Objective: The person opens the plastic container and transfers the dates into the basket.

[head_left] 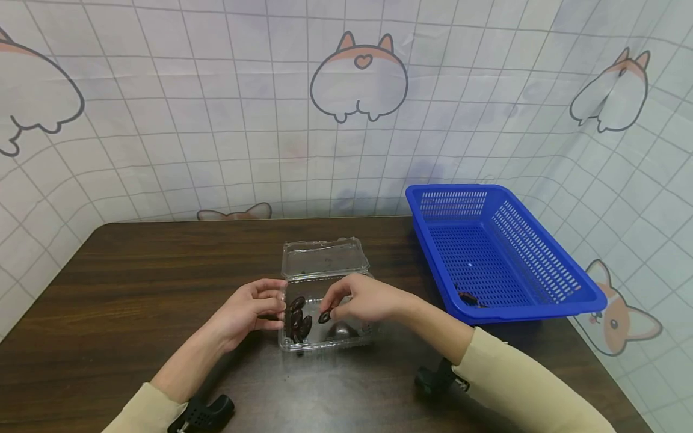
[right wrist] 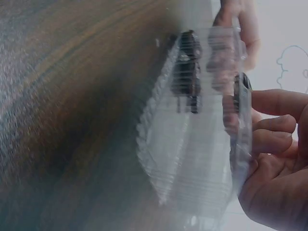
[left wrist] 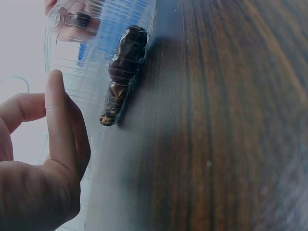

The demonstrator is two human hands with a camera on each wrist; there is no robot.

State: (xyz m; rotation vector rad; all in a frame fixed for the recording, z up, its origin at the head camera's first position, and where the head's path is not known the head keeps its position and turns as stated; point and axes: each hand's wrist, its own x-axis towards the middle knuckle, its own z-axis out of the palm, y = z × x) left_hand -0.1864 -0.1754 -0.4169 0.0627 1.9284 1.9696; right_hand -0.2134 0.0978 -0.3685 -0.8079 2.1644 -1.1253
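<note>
While the right hand (head_left: 368,297) pinches a dark oval piece (head_left: 324,316) between thumb and fingertips over the clear box (head_left: 325,346), the left hand (head_left: 246,310) has its fingers and thumb extended against the box's left side, in the head view; more dark pieces (head_left: 297,319) lie inside, just right of the left fingers; the open lid (head_left: 325,258) spreads beyond both sets of fingers; the brown wood-grain table (head_left: 135,282) runs out left of them; the blue basket (head_left: 419,240) stands to their right; past them rises a white wall covering (head_left: 216,90) with grey grid and cartoon dogs (head_left: 359,81).

In the left wrist view, the left fingers stand nearly straight and close together beside the box wall; table grain fills the space to their right.

In the right wrist view, the pinched piece shows just beyond the right fingertips; the table is blurred left of them.
</note>
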